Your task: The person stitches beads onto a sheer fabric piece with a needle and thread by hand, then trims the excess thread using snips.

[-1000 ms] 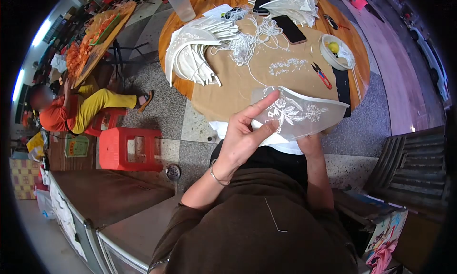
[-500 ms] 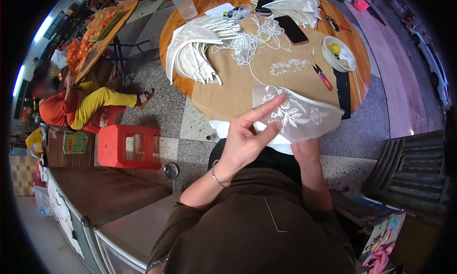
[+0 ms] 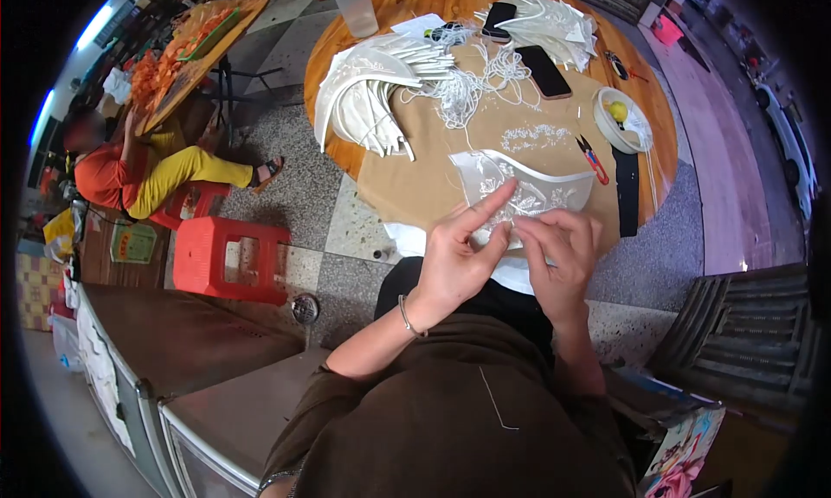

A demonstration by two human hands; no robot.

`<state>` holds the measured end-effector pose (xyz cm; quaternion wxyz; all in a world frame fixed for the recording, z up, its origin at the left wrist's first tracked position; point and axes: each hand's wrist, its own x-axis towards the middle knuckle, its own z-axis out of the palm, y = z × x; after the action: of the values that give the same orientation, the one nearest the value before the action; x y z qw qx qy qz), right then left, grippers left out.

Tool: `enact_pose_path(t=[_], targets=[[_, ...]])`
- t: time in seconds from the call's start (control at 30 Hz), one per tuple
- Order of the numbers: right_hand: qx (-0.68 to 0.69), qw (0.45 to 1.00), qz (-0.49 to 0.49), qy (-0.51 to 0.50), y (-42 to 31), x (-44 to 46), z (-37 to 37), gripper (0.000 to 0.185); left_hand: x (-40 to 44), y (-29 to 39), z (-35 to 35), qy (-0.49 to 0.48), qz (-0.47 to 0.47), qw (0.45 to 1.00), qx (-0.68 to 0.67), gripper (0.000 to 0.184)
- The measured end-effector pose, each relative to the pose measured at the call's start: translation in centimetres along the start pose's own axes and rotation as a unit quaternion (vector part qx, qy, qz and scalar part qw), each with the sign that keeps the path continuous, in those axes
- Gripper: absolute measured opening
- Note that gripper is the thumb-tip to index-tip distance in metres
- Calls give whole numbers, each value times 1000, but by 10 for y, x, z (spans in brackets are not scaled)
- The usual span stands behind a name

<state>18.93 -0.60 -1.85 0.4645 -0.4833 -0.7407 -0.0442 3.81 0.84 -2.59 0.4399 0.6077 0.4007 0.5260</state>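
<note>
A sheer white embroidered fabric piece with a raised white border and leaf-like beadwork is in front of me, over the near edge of the table. My left hand grips it, forefinger stretched over the embroidery and thumb lower down. My right hand is beside the left thumb at the piece's near edge, fingertips pinched together. Whatever lies between those fingertips is too small to make out. A white cord runs from a tangled bundle down toward the fabric.
The round table bears brown paper, stacked white pieces, scattered beads, red-handled thread snips, a phone and a white bowl. A red stool stands left; beyond it a person in orange sits at another table.
My right hand has come from beneath the fabric up to its near side, beside my left thumb. The fabric now lies flatter, with its border turned away from me. The view has shifted slightly.
</note>
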Motion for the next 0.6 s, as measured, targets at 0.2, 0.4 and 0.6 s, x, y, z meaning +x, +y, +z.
enact_pose_path(t=[0.2, 0.4, 0.6], targets=[[224, 973, 33, 43, -14, 11, 1, 7, -1, 1, -2, -20, -19, 1000, 11, 46], [695, 687, 209, -24, -37, 2, -37, 12, 2, -12, -2, 35, 16, 999, 5, 45], [434, 862, 260, -8, -24, -3, -7, 9, 5, -5, 1, 68, 13, 996, -64, 44]])
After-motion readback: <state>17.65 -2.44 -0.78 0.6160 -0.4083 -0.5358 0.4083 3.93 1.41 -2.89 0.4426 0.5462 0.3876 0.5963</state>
